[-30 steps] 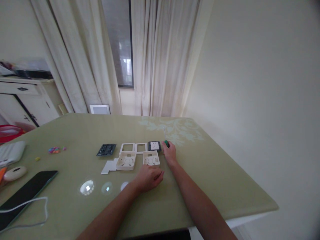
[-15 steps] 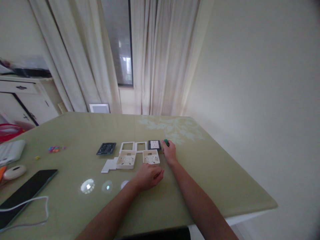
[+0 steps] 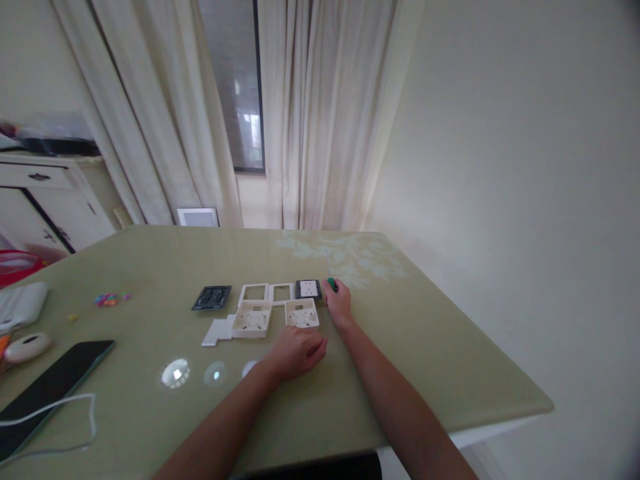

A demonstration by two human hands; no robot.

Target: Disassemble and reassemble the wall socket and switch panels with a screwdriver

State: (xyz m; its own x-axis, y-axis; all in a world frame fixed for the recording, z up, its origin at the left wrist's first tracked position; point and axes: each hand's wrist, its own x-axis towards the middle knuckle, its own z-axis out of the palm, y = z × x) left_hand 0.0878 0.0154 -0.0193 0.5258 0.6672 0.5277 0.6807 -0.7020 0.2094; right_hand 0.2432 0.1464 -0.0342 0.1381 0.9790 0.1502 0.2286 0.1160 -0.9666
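My right hand (image 3: 339, 303) is wrapped round the green handle of a screwdriver (image 3: 331, 283), whose thin shaft points away from me. Just left of it lies a socket module (image 3: 309, 289) with a white face and dark frame. My left hand (image 3: 300, 350) rests on the table with its fingers curled in, nothing visible in them. It is at the near edge of a white back box (image 3: 301, 312) and covers part of it. A second white back box (image 3: 251, 319) sits further left. Behind the boxes lie two white frames, a left one (image 3: 254, 293) and a right one (image 3: 282, 293).
A dark square panel (image 3: 212, 298) and a flat white piece (image 3: 217, 331) lie left of the boxes. Further left are a black tablet-like slab (image 3: 55, 380), a white cable (image 3: 93, 417), small colourful bits (image 3: 107, 300) and a rounded white object (image 3: 29, 347). A wall borders the right side.
Both hands and the parts stay where they were. The whole view has shifted very slightly.
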